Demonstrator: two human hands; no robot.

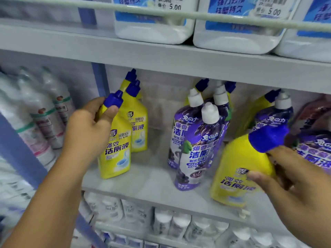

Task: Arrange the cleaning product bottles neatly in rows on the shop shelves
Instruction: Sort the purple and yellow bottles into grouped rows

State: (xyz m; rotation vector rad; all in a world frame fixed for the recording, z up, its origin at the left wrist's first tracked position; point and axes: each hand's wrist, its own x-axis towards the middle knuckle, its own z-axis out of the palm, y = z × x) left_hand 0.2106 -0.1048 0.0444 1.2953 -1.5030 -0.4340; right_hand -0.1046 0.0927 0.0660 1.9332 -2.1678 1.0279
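1. My left grip (89, 122) holds the neck of a yellow bottle (114, 149) standing on the middle shelf (152, 181).
2. My right grip (286, 185) clasps a second yellow bottle (238, 169), tilted, beside the purple bottles (193, 149).

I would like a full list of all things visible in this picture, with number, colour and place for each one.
yellow bottle in left hand: 1, yellow with blue cap, middle shelf, front left, upright
yellow bottle in right hand: 1, yellow with blue cap, tilted, at the shelf's front edge on the right
other yellow bottles: at least 2 behind the left one, more caps behind the purple ones; exact count hidden
purple bottles: several, purple with white caps, middle shelf, centre and right
white jugs: 3 partly visible, white with blue labels, top shelf
white bottles: many, lower shelf; blurred
pale bottles: several, neighbouring bay on the left
shelf: grey
left hand: grips its bottle's neck
right hand: holds its bottle's body
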